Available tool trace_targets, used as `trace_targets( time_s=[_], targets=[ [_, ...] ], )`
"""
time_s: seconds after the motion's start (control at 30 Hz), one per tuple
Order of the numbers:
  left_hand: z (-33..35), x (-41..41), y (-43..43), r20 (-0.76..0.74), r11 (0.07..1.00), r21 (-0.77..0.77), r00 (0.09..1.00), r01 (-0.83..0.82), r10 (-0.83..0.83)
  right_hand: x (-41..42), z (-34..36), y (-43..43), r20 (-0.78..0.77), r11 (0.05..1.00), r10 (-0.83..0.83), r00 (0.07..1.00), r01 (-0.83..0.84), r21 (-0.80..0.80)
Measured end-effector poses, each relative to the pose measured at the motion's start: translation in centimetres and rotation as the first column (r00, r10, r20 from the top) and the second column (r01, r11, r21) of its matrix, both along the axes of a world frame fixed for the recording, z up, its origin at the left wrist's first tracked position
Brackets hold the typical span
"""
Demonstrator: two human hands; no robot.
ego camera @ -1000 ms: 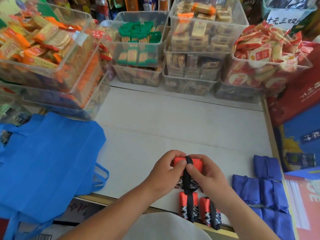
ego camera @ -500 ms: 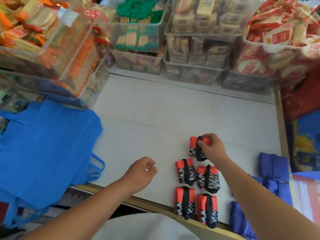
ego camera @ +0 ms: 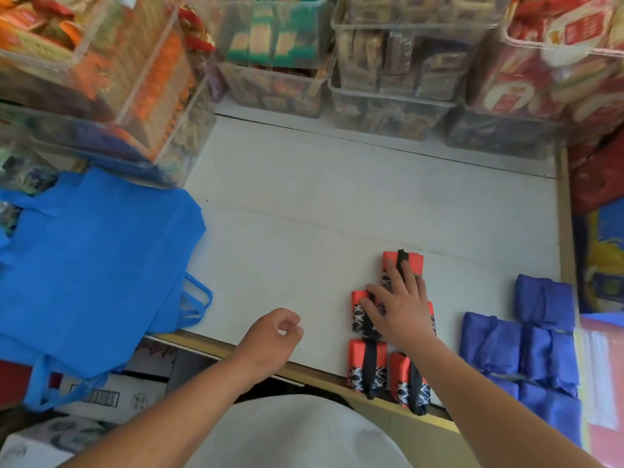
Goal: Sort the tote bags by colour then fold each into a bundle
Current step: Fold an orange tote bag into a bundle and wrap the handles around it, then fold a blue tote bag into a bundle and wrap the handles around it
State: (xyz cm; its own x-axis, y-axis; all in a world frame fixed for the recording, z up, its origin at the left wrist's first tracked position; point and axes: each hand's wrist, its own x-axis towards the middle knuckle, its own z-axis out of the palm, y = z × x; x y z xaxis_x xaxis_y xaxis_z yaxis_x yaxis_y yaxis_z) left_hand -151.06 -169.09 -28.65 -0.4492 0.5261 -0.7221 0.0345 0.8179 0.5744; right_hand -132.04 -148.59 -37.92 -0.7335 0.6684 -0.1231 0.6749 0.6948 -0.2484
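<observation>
**Head view: flat palm on the last red bundle, blue heap waiting**

Standing by, I see the right grip lying flat and unclenched, fingers spread. Its fingertips press on the top bundle, a red tote rolled small and cinched by its black strap. That bundle sits on the white table, and I will place everything else from it.

Nearer the person than it lie four more red bundles in two pairs. The pair next to it is partly under the palm, and the other pair is at the table's front lip. To its right, set apart, are the navy bundles. Far to its left a heap of blue totes lies unfolded, with handles trailing over the edge. Left of it and nearer the person, the left grip hovers above the table, loosely curled and holding nothing. Beyond it, at the back, stand clear snack bins.

The totes look like thin cloth: light, soft and unbreakable, but probably springy, so a roll may loosen unless its strap is snug. I would lift a finished bundle across its middle, over the strap, with the thumb on one side and fingers on the other. Taken by a loose end, it would likely unroll. The blue totes seem a little stiffer yet limp. They are best taken by the top hem or both handles, then smoothed flat before folding. Red and navy look finished, and the blue heap appears to be what remains.
</observation>
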Motion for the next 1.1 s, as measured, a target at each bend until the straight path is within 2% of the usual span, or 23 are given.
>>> trace_targets(
  time_s=[0.13, 0.23, 0.4, 0.53, 0.67, 0.83, 0.9, 0.97, 1.03, 1.1],
  targets=[
    [0.0, 0.3, -1.0, -0.014, 1.0, 0.008, 1.0, 0.004, -0.004, -0.6, 0.4, -0.7, 0.068, 0.997, -0.073, 0.995, 0.075, -0.021],
    [0.3, 0.0, -1.5, -0.034, 0.999, 0.036, 0.999, 0.01, -0.009, -0.6, 0.9, -1.4, 0.109, 0.996, -0.063, 0.992, 0.069, -0.055],
    [0.4, -1.4, -2.9, -0.079, 0.998, 0.064, 0.997, -0.012, 0.017, -1.3, 3.7, -2.9, -0.011, 0.98, -0.165, 0.986, 0.162, -0.116],
    [0.0, -3.4, -4.8, -0.108, 0.996, 0.081, 0.993, -0.039, 0.048, -4.2, 7.6, -6.6, -0.101, 0.934, -0.173, 0.98, 0.131, -0.332],
    [-1.0, -7.1, -7.5, -0.197, 0.991, 0.097, 0.974, -0.091, 0.108, -9.4, 10.3, -10.2, -0.111, 0.845, -0.12, 0.987, 0.043, -0.534],
    [-2.3, -14.3, -12.3, -0.422, 0.98, 0.13, 0.886, -0.149, 0.191, -16.4, 10.7, -14.2, -0.059, 0.789, -0.052, 0.997, 0.005, -0.615],
    [-2.6, -17.3, -14.3, -0.522, 0.991, 0.065, 0.842, -0.115, 0.132, -19.3, 10.5, -15.5, -0.015, 0.771, -0.015, 1.0, 0.002, -0.637],
    [-3.0, -19.8, -16.3, -0.593, 0.989, -0.148, 0.799, 0.008, -0.096, -22.4, 10.4, -16.8, 0.037, 0.741, 0.02, 0.999, 0.01, -0.672],
    [-3.8, -21.4, -18.0, -0.525, 0.951, -0.291, 0.812, 0.108, -0.253, -25.1, 10.2, -18.2, 0.079, 0.715, 0.03, 0.996, 0.034, -0.698],
    [-4.6, -22.0, -19.2, -0.457, 0.946, -0.281, 0.844, 0.162, -0.28, -27.4, 9.7, -19.6, 0.112, 0.698, 0.024, 0.993, 0.063, -0.713]
  ],
)
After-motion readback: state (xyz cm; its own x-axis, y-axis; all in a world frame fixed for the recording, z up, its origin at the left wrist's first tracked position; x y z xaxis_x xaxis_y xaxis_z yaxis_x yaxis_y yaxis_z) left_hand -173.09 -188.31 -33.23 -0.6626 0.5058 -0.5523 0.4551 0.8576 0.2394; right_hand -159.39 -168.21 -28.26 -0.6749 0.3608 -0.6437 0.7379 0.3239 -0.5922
